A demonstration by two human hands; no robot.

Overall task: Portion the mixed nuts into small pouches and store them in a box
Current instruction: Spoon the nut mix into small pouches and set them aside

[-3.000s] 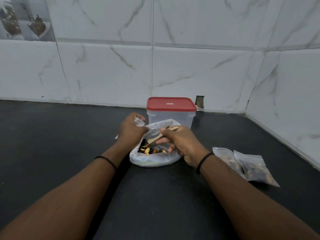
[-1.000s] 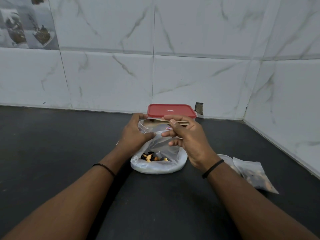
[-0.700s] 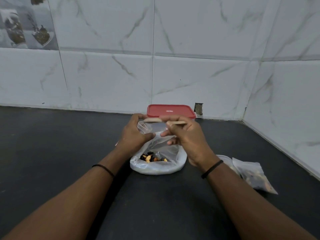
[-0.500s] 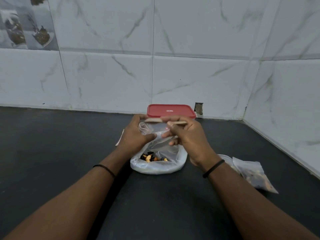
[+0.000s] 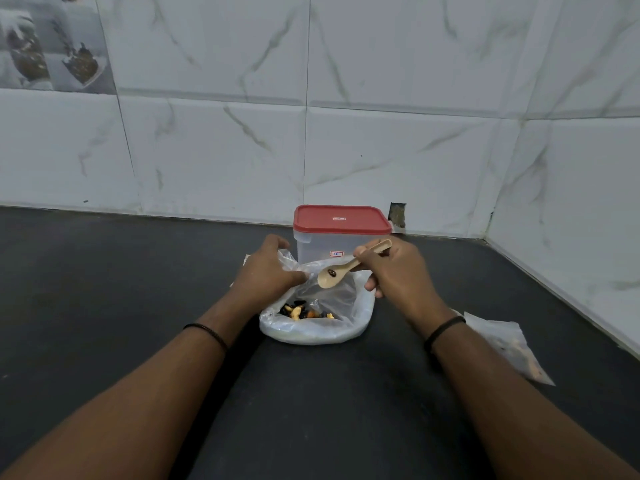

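A clear plastic bag (image 5: pixel 318 327) of mixed nuts (image 5: pixel 304 311) lies open on the dark counter (image 5: pixel 104 306). My left hand (image 5: pixel 266 271) grips a small clear pouch (image 5: pixel 289 261) at the bag's left rim. My right hand (image 5: pixel 391 268) pinches the handle of a small wooden spoon (image 5: pixel 341 271); its bowl hangs tilted over the bag with one dark nut in it. Behind stands a clear box with a red lid (image 5: pixel 341 220), closed.
Filled pouches (image 5: pixel 509 348) lie on the counter to the right of my right forearm, partly hidden by it. White marble tiles form the back wall and the right wall, meeting in a corner at the far right.
The spoon was level at the small pouch's mouth. My right hand has drawn it back to the right and down, so it now tilts over the big bag. The left hand has stayed put.
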